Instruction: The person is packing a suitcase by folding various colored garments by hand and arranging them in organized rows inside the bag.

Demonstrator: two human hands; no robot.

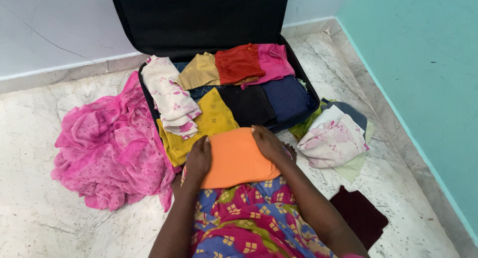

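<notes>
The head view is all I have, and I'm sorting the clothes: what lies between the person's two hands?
A folded orange cloth lies between the left hand and the right hand, each hand resting on one edge, in the head view.

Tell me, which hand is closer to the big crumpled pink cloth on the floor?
Left. The left hand rests on the orange cloth, just beside the pink cloth; the right hand lies on the orange cloth's far side.

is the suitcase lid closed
No, the lid stands open against the wall, and folded clothes show inside the suitcase.
</notes>
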